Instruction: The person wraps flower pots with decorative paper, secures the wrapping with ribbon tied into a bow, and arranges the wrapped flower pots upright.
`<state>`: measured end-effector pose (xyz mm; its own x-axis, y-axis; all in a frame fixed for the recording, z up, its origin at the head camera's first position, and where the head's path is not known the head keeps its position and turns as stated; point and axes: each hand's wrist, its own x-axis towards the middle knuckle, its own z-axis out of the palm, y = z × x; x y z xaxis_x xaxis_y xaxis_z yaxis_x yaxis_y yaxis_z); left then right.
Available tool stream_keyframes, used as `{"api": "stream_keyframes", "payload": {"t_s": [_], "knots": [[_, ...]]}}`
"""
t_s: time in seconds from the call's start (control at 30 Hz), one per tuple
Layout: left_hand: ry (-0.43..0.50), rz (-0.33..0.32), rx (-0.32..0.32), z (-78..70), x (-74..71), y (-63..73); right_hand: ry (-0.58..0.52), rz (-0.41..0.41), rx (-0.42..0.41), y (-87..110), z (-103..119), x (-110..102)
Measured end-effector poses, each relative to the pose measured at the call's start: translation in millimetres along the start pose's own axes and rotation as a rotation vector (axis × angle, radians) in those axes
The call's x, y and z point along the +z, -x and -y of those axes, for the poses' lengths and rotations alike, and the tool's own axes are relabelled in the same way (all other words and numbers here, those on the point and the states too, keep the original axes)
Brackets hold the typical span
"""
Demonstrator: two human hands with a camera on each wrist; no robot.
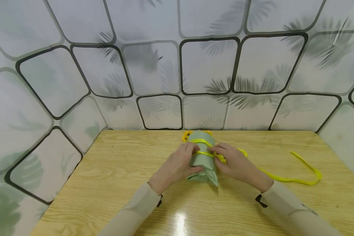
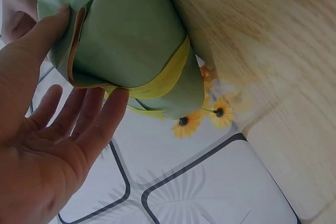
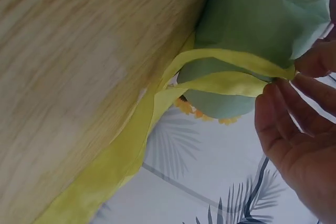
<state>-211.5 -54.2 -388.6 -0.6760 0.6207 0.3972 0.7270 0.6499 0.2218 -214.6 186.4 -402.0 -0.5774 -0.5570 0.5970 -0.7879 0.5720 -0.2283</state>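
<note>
A bouquet wrapped in pale green paper (image 1: 202,159) lies on the table, its gathered end towards me. Yellow-orange flowers (image 2: 219,112) show at its far end. A yellow ribbon (image 3: 220,83) runs round the wrap in two bands. My left hand (image 1: 180,164) holds the bouquet from its left side, with the thumb (image 2: 55,27) on the paper and the fingertips at the paper's edge by the ribbon. From the right, my right hand (image 1: 233,162) pinches the ribbon against the wrap between thumb and fingertips. The bouquet's underside is hidden.
The ribbon's long loose tail (image 1: 295,180) trails to the right across the wooden table (image 1: 112,183) and bends back at its end. Behind the table stands a patterned backdrop (image 1: 156,72) of rounded squares and leaves.
</note>
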Motion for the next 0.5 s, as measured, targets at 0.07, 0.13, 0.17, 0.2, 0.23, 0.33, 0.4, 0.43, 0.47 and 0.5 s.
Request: {"api": "stream_keyframes", "payload": {"t_s": [0.07,0.13,0.17,0.2,0.23,0.33,0.4,0.43,0.47,0.5], "knots": [[0.004,-0.004,-0.003,0.1,0.2,-0.2,-0.055,0.011,0.033,-0.7,0.1,-1.3],[0.010,-0.008,-0.009,0.2,0.2,-0.3,-0.103,0.009,0.053,-0.9,-0.4,-2.5],[0.014,-0.009,-0.013,0.3,0.4,-0.5,-0.129,0.005,0.060,-1.2,-0.6,-3.3],[0.019,-0.011,-0.016,0.3,0.6,-0.6,-0.153,-0.002,0.067,-1.2,-0.9,-3.8],[0.022,-0.012,-0.019,0.4,0.7,-0.8,-0.179,-0.009,0.073,-1.2,-1.3,-4.3],[0.024,-0.013,-0.024,0.2,0.8,-1.1,-0.233,-0.029,0.093,-1.2,-1.9,-5.4],[0.024,-0.007,-0.028,-0.3,0.5,-1.0,-0.241,-0.036,0.102,-1.4,-2.3,-5.5],[0.025,-0.003,-0.032,-0.5,0.4,-1.0,-0.237,-0.040,0.101,-1.8,-2.4,-5.6],[0.026,0.001,-0.036,-0.8,0.2,-0.8,-0.227,-0.045,0.102,-2.0,-2.5,-5.9],[0.027,0.006,-0.040,-0.9,0.1,-0.8,-0.213,-0.049,0.103,-2.2,-2.5,-6.4]]}}
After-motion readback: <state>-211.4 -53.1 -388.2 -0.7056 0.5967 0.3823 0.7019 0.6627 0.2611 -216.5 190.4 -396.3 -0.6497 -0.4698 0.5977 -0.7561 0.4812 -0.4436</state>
